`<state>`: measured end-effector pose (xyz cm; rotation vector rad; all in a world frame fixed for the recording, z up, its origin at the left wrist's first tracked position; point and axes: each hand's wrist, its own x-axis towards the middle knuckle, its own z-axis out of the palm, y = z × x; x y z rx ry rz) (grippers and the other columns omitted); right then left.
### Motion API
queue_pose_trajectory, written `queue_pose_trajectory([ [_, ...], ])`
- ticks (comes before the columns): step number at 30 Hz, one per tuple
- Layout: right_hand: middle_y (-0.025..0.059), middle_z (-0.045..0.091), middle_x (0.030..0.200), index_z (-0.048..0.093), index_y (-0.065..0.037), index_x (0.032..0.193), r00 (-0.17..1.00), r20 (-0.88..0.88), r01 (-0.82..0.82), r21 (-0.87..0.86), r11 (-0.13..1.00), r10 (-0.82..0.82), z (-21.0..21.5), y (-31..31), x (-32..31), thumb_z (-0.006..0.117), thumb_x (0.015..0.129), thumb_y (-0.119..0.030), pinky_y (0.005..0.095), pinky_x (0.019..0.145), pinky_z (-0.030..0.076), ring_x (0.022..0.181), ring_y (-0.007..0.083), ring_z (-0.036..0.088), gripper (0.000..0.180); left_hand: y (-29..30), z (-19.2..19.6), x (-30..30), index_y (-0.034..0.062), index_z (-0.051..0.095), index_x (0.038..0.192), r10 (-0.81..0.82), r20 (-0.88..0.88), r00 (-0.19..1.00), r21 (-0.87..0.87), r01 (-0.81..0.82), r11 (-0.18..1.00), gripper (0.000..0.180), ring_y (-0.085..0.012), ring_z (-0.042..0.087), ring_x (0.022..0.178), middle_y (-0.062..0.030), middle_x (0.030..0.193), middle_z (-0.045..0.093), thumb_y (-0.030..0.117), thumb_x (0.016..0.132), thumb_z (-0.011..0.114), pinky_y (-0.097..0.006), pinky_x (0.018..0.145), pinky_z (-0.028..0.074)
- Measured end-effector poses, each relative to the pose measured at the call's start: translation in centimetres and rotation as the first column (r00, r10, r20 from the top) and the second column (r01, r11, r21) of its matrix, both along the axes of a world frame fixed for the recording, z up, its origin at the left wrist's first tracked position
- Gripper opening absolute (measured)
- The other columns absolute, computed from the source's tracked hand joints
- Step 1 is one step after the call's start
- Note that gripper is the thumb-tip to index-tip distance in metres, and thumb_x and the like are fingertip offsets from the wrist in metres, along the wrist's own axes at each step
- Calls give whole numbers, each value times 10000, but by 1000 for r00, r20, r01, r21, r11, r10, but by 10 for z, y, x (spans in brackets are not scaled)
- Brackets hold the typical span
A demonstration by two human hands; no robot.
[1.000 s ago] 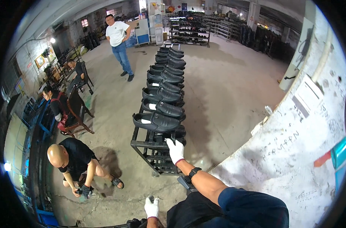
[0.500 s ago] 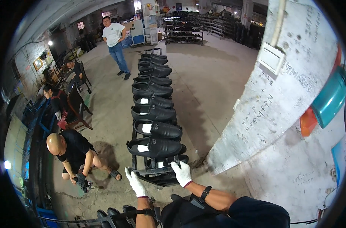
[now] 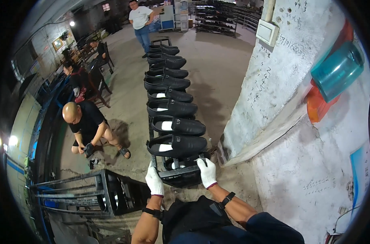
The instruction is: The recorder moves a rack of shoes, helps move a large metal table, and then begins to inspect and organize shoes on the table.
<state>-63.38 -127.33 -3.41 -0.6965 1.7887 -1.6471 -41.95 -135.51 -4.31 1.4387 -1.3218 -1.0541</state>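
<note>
Head view (clock read on the picture, 12 at top). Black rack [image 3: 179, 172] stands at 12 o'clock of the wearer; its near end bar lies between two white-gloved hands. Left hand [image 3: 155, 181]: at the bar's 9 o'clock end, fingers against the corner; closure cannot be told. Right hand [image 3: 207, 172]: at the 3 o'clock end, fingers bent around the corner, holding the frame. Black shoes [image 3: 176, 145] line the rack toward 12, toes toward 3; the nearest lies just beyond the fingertips. Second rack [image 3: 106, 193]: 9 o'clock of left hand. Crouching person [image 3: 89, 124]: 10 o'clock. Wall switch [image 3: 267, 32]: 1 o'clock of right hand.
</note>
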Motion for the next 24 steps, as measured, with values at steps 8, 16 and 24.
queue_pose_trajectory([
  [8, -10, 607, 810, 681, 24, 915, 971, 146, 194, -15, 981, -189, -14, 100, 33, 544, 1030, -393, 312, 694, 437, 773, 95, 523, 453, 112, 22, 35, -91, 512, 1404, -129, -34, 991, -48, 127, 991, 484, -307, 561, 1303, -232, 1405, 583, 229, 1065, 381, -356, 1114, 391],
  [16, 15, 656, 914, 685, -2, 1061, 888, 316, 353, -1, 936, -335, -16, 217, 53, 489, 1053, -396, 317, 828, 465, 859, 134, 586, 441, 205, 27, 90, 22, 93, 1593, -535, 91, 840, 201, 511, 836, 852, -500, 676, 896, -362, 944, 667, 405, 982, 547, -516, 792, 526],
  [24, 21, 641, 1090, 631, -66, 1207, 619, 549, 665, 16, 747, -562, 14, 345, 164, 549, 1035, -348, 351, 935, 453, 1008, 177, 578, 340, 290, 64, 119, -44, -75, 1566, -845, 69, 530, 429, 749, 505, 1016, -492, 684, 936, -369, 998, 668, 434, 964, 590, -496, 831, 546],
])
